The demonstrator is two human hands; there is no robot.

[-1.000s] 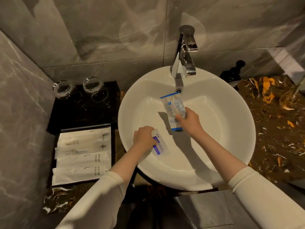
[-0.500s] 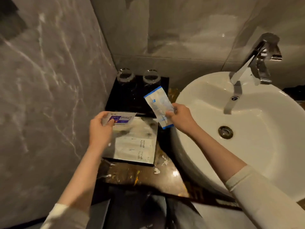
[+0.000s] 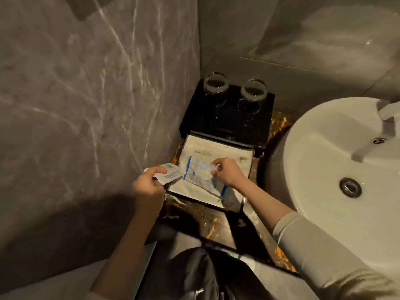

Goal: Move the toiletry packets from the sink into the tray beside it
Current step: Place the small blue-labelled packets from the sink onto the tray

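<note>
My right hand (image 3: pixel 227 172) pinches a clear packet with blue ends (image 3: pixel 200 174), which lies flat across the white toothbrush packets (image 3: pixel 216 151) in the black tray (image 3: pixel 246 192). My left hand (image 3: pixel 147 187) grips a small white packet with blue print (image 3: pixel 170 173) at the tray's left edge, just above it. The white round sink (image 3: pixel 324 169) sits to the right, and no packet shows in the part of it I can see.
Two upturned glasses (image 3: pixel 216 82) (image 3: pixel 253 89) stand on the black raised platform (image 3: pixel 225 120) behind the tray. A grey marble wall (image 3: pixel 86 105) closes the left side. Part of the tap (image 3: pixel 387 118) shows at the right edge. Dark marbled counter (image 3: pixel 207 224) lies in front.
Both hands carried their packets from the sink leftward to the tray. The blue-ended packet has come down flat onto the tray's packets, and the view has swung left.
</note>
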